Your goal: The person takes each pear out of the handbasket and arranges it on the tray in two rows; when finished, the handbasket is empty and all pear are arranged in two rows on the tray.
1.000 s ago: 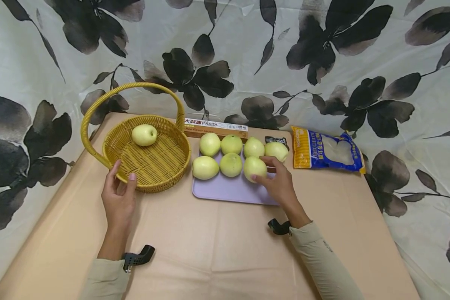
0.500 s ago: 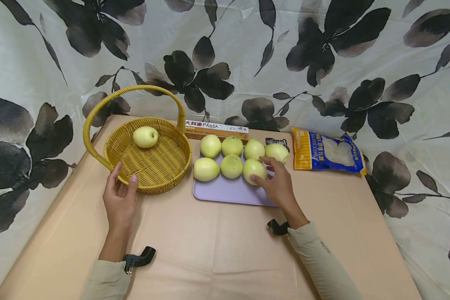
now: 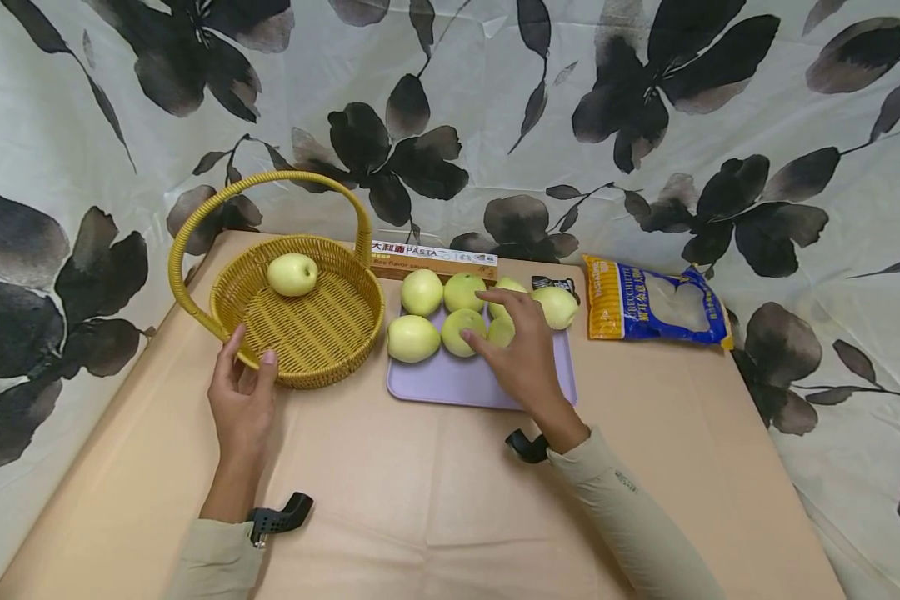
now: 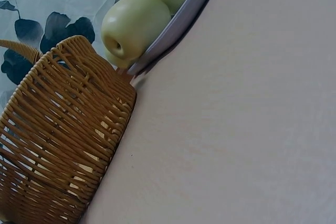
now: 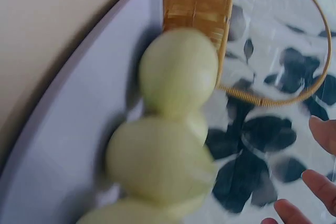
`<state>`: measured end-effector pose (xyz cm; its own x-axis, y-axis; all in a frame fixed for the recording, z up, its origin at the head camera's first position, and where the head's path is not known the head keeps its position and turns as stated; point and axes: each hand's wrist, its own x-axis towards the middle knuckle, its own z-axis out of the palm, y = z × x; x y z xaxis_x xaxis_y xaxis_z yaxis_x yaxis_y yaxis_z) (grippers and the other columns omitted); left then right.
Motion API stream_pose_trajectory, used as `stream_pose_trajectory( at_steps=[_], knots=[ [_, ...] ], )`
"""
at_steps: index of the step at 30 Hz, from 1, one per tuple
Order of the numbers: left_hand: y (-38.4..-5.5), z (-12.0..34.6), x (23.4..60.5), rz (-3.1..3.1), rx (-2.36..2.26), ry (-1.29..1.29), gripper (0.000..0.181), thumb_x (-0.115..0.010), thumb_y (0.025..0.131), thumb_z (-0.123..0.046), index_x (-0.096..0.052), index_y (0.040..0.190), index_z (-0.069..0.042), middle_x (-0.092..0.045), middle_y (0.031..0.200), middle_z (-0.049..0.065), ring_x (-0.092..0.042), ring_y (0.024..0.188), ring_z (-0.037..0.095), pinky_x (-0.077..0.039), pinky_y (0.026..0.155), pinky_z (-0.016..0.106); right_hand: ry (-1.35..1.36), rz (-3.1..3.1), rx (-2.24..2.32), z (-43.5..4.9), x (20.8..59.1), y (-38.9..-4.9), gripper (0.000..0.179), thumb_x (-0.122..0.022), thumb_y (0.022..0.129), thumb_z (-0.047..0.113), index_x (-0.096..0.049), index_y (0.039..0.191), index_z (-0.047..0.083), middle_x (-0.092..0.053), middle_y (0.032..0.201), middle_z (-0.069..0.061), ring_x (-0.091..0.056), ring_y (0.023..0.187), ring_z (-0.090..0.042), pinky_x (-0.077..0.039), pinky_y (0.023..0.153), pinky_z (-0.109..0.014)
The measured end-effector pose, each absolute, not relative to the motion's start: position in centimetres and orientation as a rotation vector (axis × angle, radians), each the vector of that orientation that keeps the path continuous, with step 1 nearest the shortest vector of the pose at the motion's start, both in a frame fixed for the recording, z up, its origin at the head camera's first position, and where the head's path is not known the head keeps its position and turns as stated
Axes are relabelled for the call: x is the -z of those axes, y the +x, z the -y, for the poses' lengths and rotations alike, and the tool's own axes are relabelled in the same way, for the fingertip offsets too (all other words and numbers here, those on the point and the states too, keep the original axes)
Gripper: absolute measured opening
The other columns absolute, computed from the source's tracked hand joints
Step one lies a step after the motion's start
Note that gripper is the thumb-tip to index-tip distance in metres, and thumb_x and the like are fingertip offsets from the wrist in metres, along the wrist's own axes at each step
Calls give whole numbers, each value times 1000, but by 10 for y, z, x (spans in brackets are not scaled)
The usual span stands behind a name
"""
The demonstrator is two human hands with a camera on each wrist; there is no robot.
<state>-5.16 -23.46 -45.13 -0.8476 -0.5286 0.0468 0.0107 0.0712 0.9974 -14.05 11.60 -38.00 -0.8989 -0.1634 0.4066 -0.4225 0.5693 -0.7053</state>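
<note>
In the head view a yellow woven basket (image 3: pixel 300 333) with a tall handle holds one pale green round fruit (image 3: pixel 292 274). My left hand (image 3: pixel 243 408) touches the basket's near-left outer side with its fingertips and thumb. Several similar fruits (image 3: pixel 413 338) lie in two rows on a lilac tray (image 3: pixel 450 390) to the right of the basket. Above the tray's right part is my right hand (image 3: pixel 525 354), fingers and thumb apart, nothing held. It partly hides the fruits at the right. In the right wrist view its fingers (image 5: pixel 323 187) stand away from the fruits (image 5: pixel 178 72).
Behind the tray lies a pasta box (image 3: pixel 433 260), with a small dark packet (image 3: pixel 555 283) beside it. A blue and yellow pasta bag (image 3: pixel 656 302) lies at the right. A floral cloth (image 3: pixel 495 100) hangs behind the peach-coloured table (image 3: pixel 390 500).
My right hand has left the front-right fruit it was touching and moved left and a little up over the fruits. The left hand and basket stay about where they were.
</note>
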Motion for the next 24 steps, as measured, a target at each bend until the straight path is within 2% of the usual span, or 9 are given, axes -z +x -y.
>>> stream_pose_trajectory(
  at_steps=[6, 12, 17, 24],
  knots=[
    [-51, 234, 451, 1933, 1875, 533, 62, -66, 107, -25, -41, 162, -35, -30, 173, 1, -36, 158, 37, -50, 101, 5, 650, 2494, -1273, -81, 373, -141, 54, -92, 86, 25, -70, 135, 16, -65, 138, -7, -57, 131, -27, -49, 110, -48],
    [-51, 235, 450, 1956, 1874, 529, 62, -65, 107, -26, -40, 163, -37, -27, 174, -1, -32, 160, 37, -49, 104, 6, 761, 2483, -1295, -50, 375, -145, 57, -91, 87, 28, -68, 138, 20, -65, 137, -5, -57, 131, -23, -50, 109, -46],
    [-52, 235, 451, 1964, 1855, 516, 62, -66, 107, -26, -41, 162, -36, -30, 173, 0, -34, 159, 37, -49, 104, 6, 851, 2475, -1330, -22, 380, -152, 59, -89, 89, 31, -65, 143, 21, -64, 138, -4, -58, 132, -22, -51, 109, -45],
    [-51, 235, 451, 1965, 1846, 516, 61, -65, 107, -25, -41, 162, -36, -29, 173, -1, -32, 161, 36, -47, 109, 8, 919, 2519, -1357, 14, 390, -162, 66, -86, 92, 34, -59, 149, 19, -62, 146, -5, -58, 134, -23, -49, 114, -39]
  ],
)
